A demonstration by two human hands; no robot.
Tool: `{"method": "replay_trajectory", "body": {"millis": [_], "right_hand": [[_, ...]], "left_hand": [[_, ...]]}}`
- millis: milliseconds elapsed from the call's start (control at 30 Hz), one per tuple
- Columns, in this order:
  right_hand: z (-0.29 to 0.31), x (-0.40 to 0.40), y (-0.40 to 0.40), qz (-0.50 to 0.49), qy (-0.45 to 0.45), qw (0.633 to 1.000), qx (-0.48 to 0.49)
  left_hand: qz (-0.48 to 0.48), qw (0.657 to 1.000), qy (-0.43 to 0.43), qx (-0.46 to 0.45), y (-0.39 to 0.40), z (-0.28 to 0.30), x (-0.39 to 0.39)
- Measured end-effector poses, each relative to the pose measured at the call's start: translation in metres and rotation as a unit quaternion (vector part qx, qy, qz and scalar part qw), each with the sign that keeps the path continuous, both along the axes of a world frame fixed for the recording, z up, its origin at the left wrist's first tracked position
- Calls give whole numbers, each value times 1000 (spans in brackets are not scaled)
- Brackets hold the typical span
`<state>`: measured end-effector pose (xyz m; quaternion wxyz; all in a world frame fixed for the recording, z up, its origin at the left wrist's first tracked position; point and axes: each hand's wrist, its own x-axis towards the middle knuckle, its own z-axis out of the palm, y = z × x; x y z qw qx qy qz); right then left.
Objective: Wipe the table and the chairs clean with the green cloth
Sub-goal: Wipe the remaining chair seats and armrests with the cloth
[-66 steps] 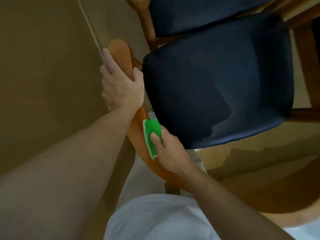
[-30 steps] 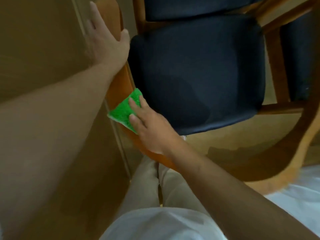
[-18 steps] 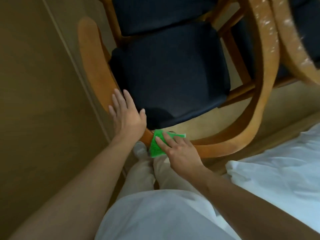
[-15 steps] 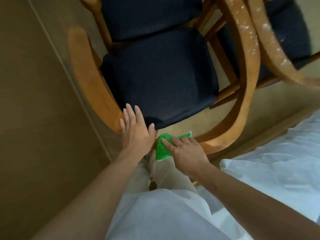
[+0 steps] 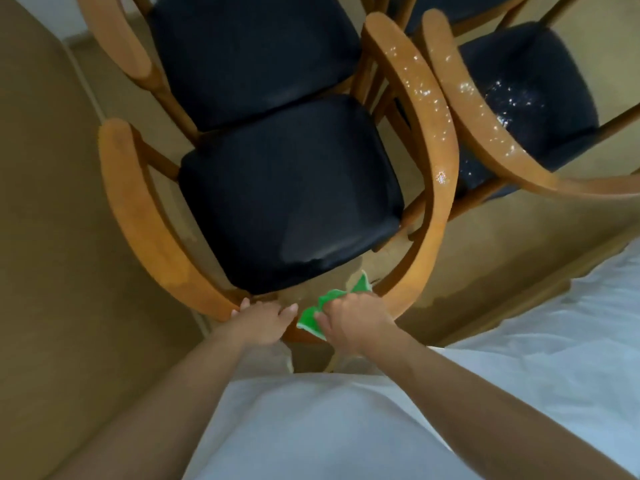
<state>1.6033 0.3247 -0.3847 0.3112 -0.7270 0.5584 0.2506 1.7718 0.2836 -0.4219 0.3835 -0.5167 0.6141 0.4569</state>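
Observation:
A wooden chair [image 5: 138,209] with a curved back rail and a dark blue seat [image 5: 287,195] stands right below me. My right hand [image 5: 349,323] presses the green cloth [image 5: 311,315] onto the near middle of the rail. My left hand [image 5: 259,318] grips the same rail just left of the cloth. The rail's right arm [image 5: 433,133] carries white specks. No table is in view.
A second chair [image 5: 249,53] stands behind the first. A third chair [image 5: 519,98] at the right has white specks on its rail and seat. A brown wall [image 5: 41,237] is close on the left. A white bed sheet [image 5: 554,341] lies at the lower right.
My right hand has slid the cloth along the curved rail from its left arm round to the near middle. My left hand followed down the rail. The view has pulled back, showing more chairs.

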Motion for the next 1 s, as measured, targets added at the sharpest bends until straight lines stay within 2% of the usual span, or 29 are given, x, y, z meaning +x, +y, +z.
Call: {"method": "replay_trajectory", "body": {"millis": [67, 167, 267, 333, 433, 533, 600, 667, 767, 1000], "right_hand": [[0, -28, -2, 40, -36, 998, -16], [-3, -92, -15, 70, -29, 995, -65], [-11, -169, -37, -4, -37, 998, -49], [-22, -193, -44, -9, -33, 999, -23], [-33, -185, -26, 9, -31, 998, -62], [-31, -177, -2, -124, -78, 981, -127], [-34, -183, 0, -212, -97, 963, -132], [-44, -190, -8, -228, -80, 966, -94], [-54, -193, -33, -228, -48, 968, -97], [-66, -205, -95, -257, 10, 957, -134]], "left_hand": [[4, 1000, -14, 3, -1, 7, -13], [57, 996, -64, 7, 3, 17, -40], [115, 989, -86, 25, 6, 27, -84], [145, 988, -56, 24, 7, 30, -117], [169, 986, 8, 17, 5, 28, -164], [162, 984, 77, 11, 1, 17, -195], [187, 975, 119, 5, -7, 12, -208], [184, 971, 152, -21, -22, 12, -218], [171, 963, 199, -56, -52, 9, -230], [156, 955, 250, -26, -117, -10, -240]]}}
